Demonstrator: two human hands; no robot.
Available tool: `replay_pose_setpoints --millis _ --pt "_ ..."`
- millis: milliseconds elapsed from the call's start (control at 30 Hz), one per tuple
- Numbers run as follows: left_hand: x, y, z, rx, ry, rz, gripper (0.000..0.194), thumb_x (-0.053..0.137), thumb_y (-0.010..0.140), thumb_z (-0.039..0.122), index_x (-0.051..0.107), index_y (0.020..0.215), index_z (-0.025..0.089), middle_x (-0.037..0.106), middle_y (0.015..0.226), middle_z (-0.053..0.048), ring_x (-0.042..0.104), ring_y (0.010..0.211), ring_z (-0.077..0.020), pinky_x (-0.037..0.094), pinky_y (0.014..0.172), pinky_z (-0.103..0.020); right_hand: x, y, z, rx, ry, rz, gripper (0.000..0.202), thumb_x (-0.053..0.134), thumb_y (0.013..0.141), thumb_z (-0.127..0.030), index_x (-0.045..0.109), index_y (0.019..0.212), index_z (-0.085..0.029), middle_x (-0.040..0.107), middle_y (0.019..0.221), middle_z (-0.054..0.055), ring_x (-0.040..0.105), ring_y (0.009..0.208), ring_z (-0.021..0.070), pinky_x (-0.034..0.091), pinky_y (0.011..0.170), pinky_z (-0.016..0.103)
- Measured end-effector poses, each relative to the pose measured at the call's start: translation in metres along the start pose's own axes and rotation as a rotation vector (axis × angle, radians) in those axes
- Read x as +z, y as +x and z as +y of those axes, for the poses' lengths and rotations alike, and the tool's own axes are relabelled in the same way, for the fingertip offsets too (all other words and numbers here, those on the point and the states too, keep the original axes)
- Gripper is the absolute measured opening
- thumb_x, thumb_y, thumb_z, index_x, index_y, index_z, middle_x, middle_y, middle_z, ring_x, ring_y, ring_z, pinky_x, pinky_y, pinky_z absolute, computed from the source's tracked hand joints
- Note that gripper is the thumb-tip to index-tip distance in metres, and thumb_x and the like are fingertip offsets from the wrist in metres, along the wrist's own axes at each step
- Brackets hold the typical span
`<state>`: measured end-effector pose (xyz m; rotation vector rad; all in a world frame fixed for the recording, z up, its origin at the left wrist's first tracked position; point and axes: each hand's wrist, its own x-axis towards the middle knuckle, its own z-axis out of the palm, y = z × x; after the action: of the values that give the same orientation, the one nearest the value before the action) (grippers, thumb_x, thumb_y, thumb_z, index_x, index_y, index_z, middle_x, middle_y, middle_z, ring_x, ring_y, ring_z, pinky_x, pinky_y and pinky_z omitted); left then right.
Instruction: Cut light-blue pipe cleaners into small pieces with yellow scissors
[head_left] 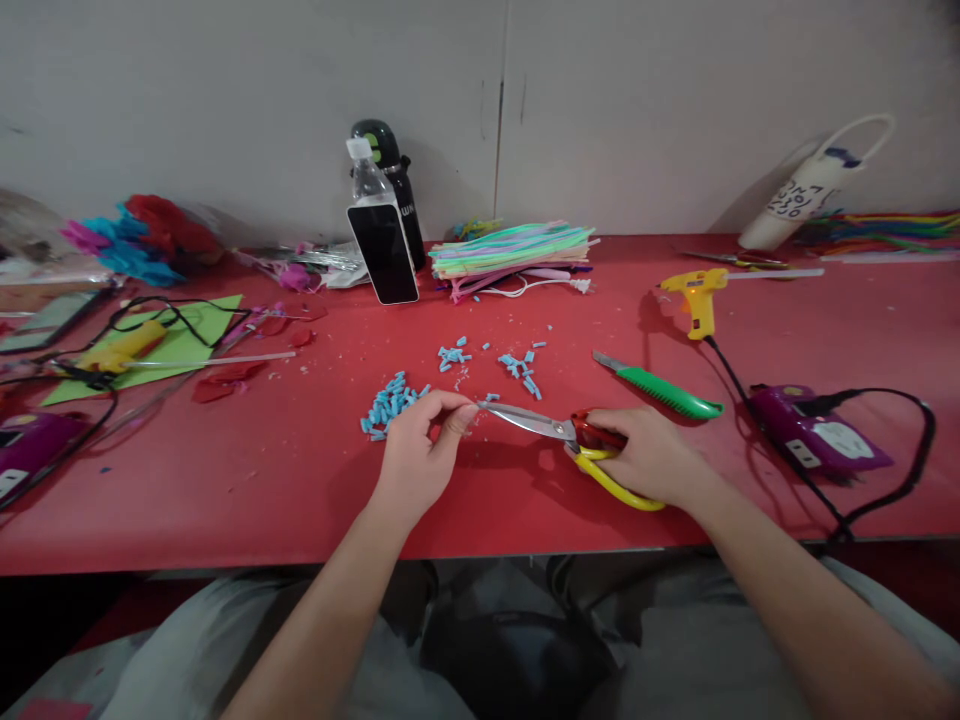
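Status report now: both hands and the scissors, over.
Right hand grips scissors, blades nearly closed. Left hand pinches something small at blade tips. Blue cut pieces lie just beyond. Green knife beside, apart.

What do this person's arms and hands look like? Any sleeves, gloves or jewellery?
Both forearms are bare up to the picture's lower edge: no sleeves show. The left hand and right hand wear no gloves, and no rings, watch or wristband can be seen. Fingers are slim, nails short and unpainted as far as visible.
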<state>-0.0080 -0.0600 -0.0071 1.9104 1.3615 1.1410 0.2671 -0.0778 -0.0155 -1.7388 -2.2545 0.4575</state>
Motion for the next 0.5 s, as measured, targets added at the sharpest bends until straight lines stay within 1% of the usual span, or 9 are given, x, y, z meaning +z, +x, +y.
replay_pose_setpoints --millis 200,367,500 --pt "0.0007 -0.0005 -0.0009 0.0 0.0 0.004 0.018 0.055 0.092 0.033 0.064 0.085 0.019 0.065 0.072 0.001 0.059 0.065 -0.0104 0.046 0.062 -0.02 0.0004 0.001 0.0015 -0.008 -0.006 -0.001 0.025 0.06 0.075 -0.04 0.048 0.064 -0.021 0.053 0.06 -0.001 0.04 0.056 0.0121 0.022 0.054 0.027" --pt "0.0008 -0.0003 -0.0016 0.007 0.005 0.015 0.018 0.055 0.091 0.033 0.065 0.084 0.019 0.065 0.071 0.001 0.058 0.065 -0.0106 0.046 0.062 -0.021 0.0004 -0.003 -0.0001 0.013 -0.013 0.018 0.026 0.061 0.074 -0.038 0.042 0.064 -0.022 0.049 0.058 -0.003 0.038 0.055 0.0117 0.021 0.053 0.026" --pt "0.0005 -0.0003 -0.0007 0.005 -0.004 0.013 0.019 0.055 0.091 0.033 0.066 0.084 0.019 0.065 0.07 0.0 0.058 0.064 -0.011 0.046 0.061 -0.021 -0.002 -0.003 -0.0025 0.02 -0.01 -0.002 0.027 0.061 0.074 -0.038 0.042 0.064 -0.022 0.049 0.059 -0.003 0.037 0.055 0.0115 0.022 0.052 0.026"
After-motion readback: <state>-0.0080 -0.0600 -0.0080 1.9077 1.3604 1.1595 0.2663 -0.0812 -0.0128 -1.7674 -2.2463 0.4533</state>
